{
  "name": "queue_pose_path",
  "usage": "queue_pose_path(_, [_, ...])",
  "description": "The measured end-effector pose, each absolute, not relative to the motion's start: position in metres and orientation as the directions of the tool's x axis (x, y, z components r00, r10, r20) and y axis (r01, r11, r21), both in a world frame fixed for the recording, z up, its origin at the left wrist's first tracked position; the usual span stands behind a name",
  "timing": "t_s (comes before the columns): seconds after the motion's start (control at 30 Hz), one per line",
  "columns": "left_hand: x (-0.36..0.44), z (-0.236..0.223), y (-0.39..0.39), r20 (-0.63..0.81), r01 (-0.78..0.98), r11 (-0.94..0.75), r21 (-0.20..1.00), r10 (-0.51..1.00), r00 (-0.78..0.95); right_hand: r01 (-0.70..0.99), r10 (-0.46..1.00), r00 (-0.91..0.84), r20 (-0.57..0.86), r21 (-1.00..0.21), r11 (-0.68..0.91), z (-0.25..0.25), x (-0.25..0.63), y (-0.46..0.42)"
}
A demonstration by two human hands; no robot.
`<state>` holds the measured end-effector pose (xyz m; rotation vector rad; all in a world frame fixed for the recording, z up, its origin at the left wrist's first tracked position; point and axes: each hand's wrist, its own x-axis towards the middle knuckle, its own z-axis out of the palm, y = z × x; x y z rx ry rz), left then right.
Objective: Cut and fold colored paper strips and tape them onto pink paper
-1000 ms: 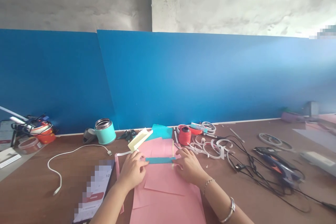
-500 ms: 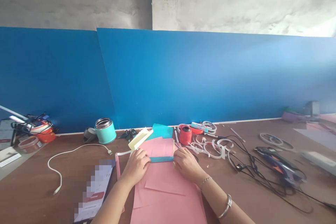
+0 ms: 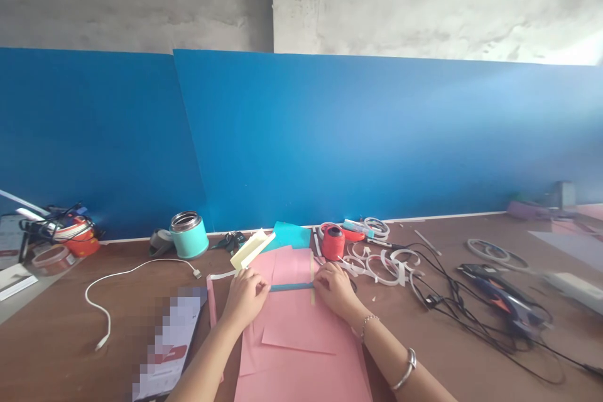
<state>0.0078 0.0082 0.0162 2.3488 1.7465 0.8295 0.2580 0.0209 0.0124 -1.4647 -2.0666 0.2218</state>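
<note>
A narrow blue paper strip (image 3: 292, 287) lies crosswise over pink paper sheets (image 3: 304, 370). At its left end, my left hand (image 3: 247, 295) is closed in a pinch on the strip. My right hand (image 3: 335, 289), with a chain bracelet and a silver bangle on its arm, is closed at the strip's right end. The fingertips partly hide both ends. A pale yellow strip (image 3: 312, 296) shows beside the right fingers. Beyond the hands sit a folded cream paper (image 3: 253, 249) and a teal paper piece (image 3: 292, 235).
A phone (image 3: 176, 342) and a white cable (image 3: 136, 265) lie at left, behind them a turquoise flask (image 3: 189, 235). To the right are a red container (image 3: 333, 243), white strip loops (image 3: 384, 269), black cords (image 3: 452, 301) and a dark corded tool (image 3: 504, 301). A blue partition (image 3: 330, 138) stands behind.
The blue strip looks narrower between my hands. My right hand has shifted slightly right, and more of the pale yellow strip shows beside it. The loose pink sheet has slid slightly right.
</note>
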Motion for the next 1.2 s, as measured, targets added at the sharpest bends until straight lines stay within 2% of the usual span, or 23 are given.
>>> queue_pose_path(0.1, [0.011, 0.014, 0.010, 0.356, 0.890, -0.256, 0.377, 0.927, 0.116, 0.824, 0.941, -0.136, 0.311, -0.491, 0.281, 0.015, 0.254, 0.023])
queue_pose_path(0.2, [0.015, 0.015, 0.008, 0.357, 0.905, -0.200, 0.375, 0.932, 0.057, 0.849, 0.957, -0.094, 0.276, -0.479, 0.222, 0.018, 0.252, 0.022])
queue_pose_path(0.3, [0.018, 0.017, 0.005, 0.383, 0.899, -0.254, 0.357, 0.918, 0.107, 0.865, 0.947, -0.118, 0.298, -0.437, 0.245, 0.021, 0.251, 0.018])
queue_pose_path(0.4, [0.022, 0.018, 0.003, 0.418, 0.873, -0.403, 0.274, 0.868, 0.269, 0.865, 0.888, -0.305, 0.344, -0.291, 0.409, 0.023, 0.250, 0.014])
queue_pose_path(0.5, [0.025, 0.019, 0.002, 0.400, 0.837, -0.518, 0.174, 0.814, 0.421, 0.790, 0.783, -0.555, 0.279, -0.116, 0.602, 0.026, 0.248, 0.011])
queue_pose_path(0.6, [0.027, 0.022, 0.001, 0.366, 0.822, -0.560, 0.101, 0.790, 0.493, 0.757, 0.744, -0.625, 0.239, -0.048, 0.652, 0.027, 0.246, 0.009])
queue_pose_path(0.73, [0.027, 0.026, -0.001, 0.340, 0.826, -0.561, 0.065, 0.790, 0.510, 0.789, 0.770, -0.590, 0.243, -0.033, 0.614, 0.028, 0.244, 0.008])
queue_pose_path(1.0, [-0.002, 0.018, -0.005, 0.332, 0.857, -0.495, 0.141, 0.840, 0.430, 0.874, 0.874, -0.442, 0.201, -0.120, 0.470, 0.031, 0.274, 0.003])
queue_pose_path(1.2, [-0.004, 0.016, -0.006, 0.380, 0.848, -0.492, 0.197, 0.835, 0.397, 0.877, 0.877, -0.427, 0.221, -0.133, 0.461, 0.031, 0.283, 0.001])
